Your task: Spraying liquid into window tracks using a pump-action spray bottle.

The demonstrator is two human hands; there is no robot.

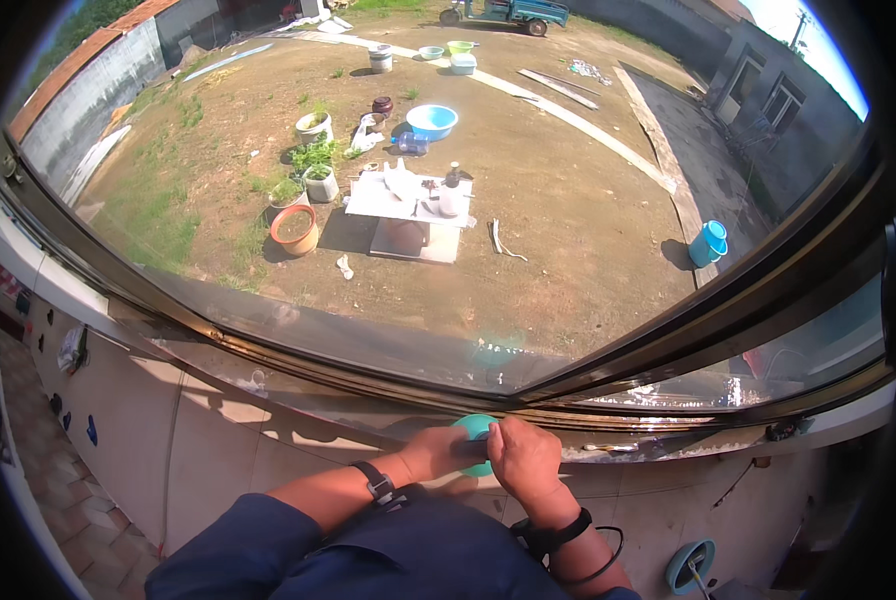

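Close in front of my body, both hands are at a round green object [475, 424] with a dark, handle-like part [470, 449] across it; its exact kind I cannot tell. My right hand [527, 459] is curled around the right end of the dark part. From the other side, my left hand [434, 453] grips its left portion, slightly blurred. Just beyond them runs the dark metal frame [388, 391] of a sliding window over a worn sill [328, 405]. To the right of my right hand, a small brush-like tool [610, 448] lies on the sill.
A window sash [680, 322] slants up at the right. Below right, a teal bucket [689, 568] on the tiled floor holds a handled tool. Outside stand a low white table [410, 206] with items, potted plants [317, 169], a blue basin [431, 121] and a blue bucket [709, 244].
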